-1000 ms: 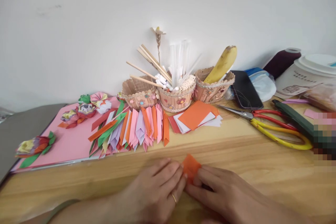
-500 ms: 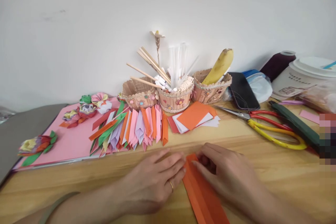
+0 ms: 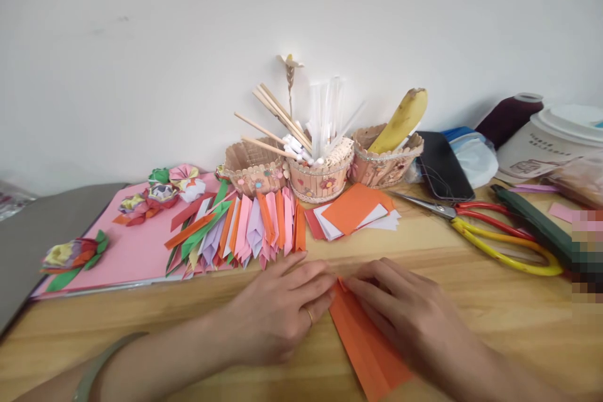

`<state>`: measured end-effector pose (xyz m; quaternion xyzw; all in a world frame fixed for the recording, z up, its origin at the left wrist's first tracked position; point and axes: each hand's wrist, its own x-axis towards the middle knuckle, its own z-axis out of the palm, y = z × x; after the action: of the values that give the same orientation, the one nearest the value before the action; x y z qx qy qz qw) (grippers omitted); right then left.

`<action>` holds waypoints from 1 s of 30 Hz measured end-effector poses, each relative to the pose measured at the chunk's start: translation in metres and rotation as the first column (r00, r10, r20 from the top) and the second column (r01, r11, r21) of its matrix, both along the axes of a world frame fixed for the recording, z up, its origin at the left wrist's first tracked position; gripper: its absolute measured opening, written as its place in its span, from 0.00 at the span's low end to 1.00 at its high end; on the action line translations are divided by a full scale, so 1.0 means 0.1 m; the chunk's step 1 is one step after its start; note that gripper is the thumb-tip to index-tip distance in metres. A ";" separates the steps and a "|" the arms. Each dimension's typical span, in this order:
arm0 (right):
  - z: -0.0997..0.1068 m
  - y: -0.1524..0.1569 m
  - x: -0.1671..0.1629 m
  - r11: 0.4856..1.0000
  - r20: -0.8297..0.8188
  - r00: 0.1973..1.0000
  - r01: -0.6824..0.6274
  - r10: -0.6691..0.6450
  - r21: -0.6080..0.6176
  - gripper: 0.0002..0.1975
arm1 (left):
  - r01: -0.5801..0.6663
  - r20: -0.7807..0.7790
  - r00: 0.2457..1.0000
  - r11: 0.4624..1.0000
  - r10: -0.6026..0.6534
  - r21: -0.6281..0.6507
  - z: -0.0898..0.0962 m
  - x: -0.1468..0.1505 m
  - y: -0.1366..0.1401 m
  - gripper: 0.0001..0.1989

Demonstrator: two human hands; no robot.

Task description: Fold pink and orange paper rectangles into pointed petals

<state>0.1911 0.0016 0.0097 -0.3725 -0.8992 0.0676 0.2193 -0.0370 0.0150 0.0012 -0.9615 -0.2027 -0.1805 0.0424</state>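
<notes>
A long strip of orange paper [image 3: 365,345] lies on the table in front of me, with lengthwise creases and a small corner folded at its far end. My right hand [image 3: 407,308] has its fingers closed on that folded corner, covering the strip's right side. From the left, my left hand [image 3: 292,304] presses its fingertips on the far left edge; a ring is on one finger. Just beyond the hands, several folded paper strips [image 3: 254,232] in pink, orange, purple and green lie in a row. Right of them is a stack of orange, white and red paper [image 3: 353,210].
Scissors [image 3: 509,239] with red and yellow handles lie at the right beside a dark green tool [image 3: 532,220]. Behind stand small wooden baskets [image 3: 320,182] with sticks, straws and a banana [image 3: 402,119]. A phone [image 3: 445,166] leans nearby. Paper flowers [image 3: 162,195] rest on pink paper [image 3: 127,248].
My right fingers have shifted onto the far end of the orange strip, where a small corner now shows turned over. The whole view has slid slightly.
</notes>
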 end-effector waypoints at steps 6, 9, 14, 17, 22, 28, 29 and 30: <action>0.02 0.03 0.01 0.998 0.026 0.998 -0.050 0.050 -0.027 0.14 | -0.051 0.039 0.998 0.998 0.052 -0.049 0.04 0.06 0.00 0.13; 0.02 0.04 0.01 0.998 0.020 0.998 -0.062 0.062 -0.013 0.15 | -0.001 0.006 1.000 0.999 0.001 -0.047 0.05 0.04 0.03 0.14; 0.01 0.04 0.02 0.997 0.028 0.997 -0.071 0.072 -0.015 0.14 | 0.049 -0.016 0.999 0.996 -0.050 -0.074 0.06 0.00 0.08 0.15; 0.02 0.05 0.05 0.995 0.056 0.996 -0.061 0.066 -0.083 0.13 | 0.050 -0.016 0.999 0.994 -0.052 -0.099 0.07 0.00 0.09 0.16; 0.15 0.08 0.15 0.974 0.093 0.989 -0.089 0.111 -0.210 0.17 | 0.038 0.007 0.999 0.987 -0.037 -0.155 0.08 0.00 0.08 0.16; 0.28 0.11 0.30 0.932 0.029 0.991 -0.116 0.134 -0.344 0.16 | 0.048 0.036 0.998 0.989 -0.043 -0.142 0.04 -0.02 0.08 0.15; 0.29 0.10 0.32 0.925 0.005 0.993 -0.107 0.116 -0.363 0.15 | 0.048 0.034 0.998 0.989 -0.044 -0.142 0.04 -0.02 0.07 0.16; 0.30 0.09 0.33 0.917 -0.016 0.994 -0.106 0.108 -0.385 0.16 | 0.049 0.029 0.999 0.988 -0.045 -0.143 0.04 -0.01 0.07 0.16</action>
<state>0.2244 0.0109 0.0397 -0.3588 -0.8881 0.2536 0.1352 -0.0384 0.0223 0.0049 -0.9642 -0.1929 -0.1787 -0.0339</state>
